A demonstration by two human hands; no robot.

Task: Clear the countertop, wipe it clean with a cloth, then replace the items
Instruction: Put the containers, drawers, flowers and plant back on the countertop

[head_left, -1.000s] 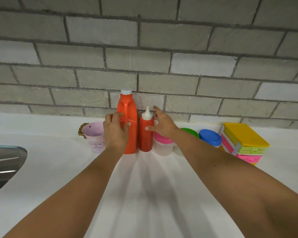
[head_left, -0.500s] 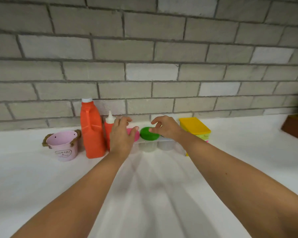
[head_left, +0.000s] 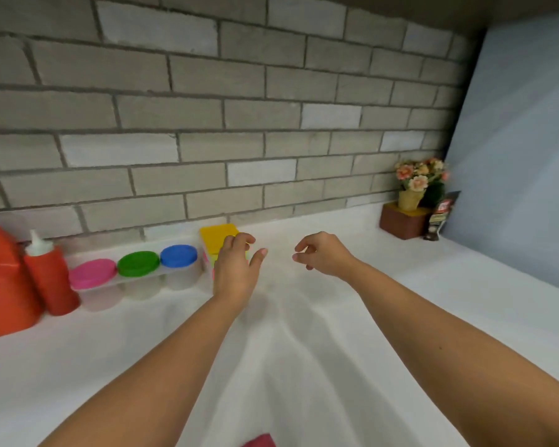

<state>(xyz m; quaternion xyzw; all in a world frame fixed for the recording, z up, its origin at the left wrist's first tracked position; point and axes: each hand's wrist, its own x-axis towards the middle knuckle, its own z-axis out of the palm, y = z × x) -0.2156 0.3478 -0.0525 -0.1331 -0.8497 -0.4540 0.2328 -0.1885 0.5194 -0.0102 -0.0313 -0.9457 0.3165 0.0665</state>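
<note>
From the head view, I think this is the putting-back step, because the things stand in a row by the brick wall (head_left: pixel 207 124) and the white worktop (head_left: pixel 304 350) in front is bare. The left hand (head_left: pixel 236 269) is on the yellow box (head_left: pixel 215 235). Its fingers (head_left: pixel 239 238) bend over the top and the thumb sticks out to the side, so it looks like a touch or a push, not a tight hold. The right hand (head_left: pixel 323 254) hangs just beside it with loose, curled fingers (head_left: pixel 300 253) and holds nothing. Next, I guess, the box needs a small push to sit straight by the wall. Three see-through tubs stand in a row with a pink lid (head_left: pixel 92 273), a green lid (head_left: pixel 138 262) and a blue lid (head_left: pixel 178 255). All are shut, and they look empty, but I cannot be sure. The red squeeze bottle (head_left: pixel 50 279) and the orange bottle (head_left: pixel 4 285) stand at the left end. Far off to the right, a little pot (head_left: pixel 409 200) holds flowers. A red-pink thing (head_left: pixel 259 441) peeks in at the bottom, maybe the cloth.
</note>
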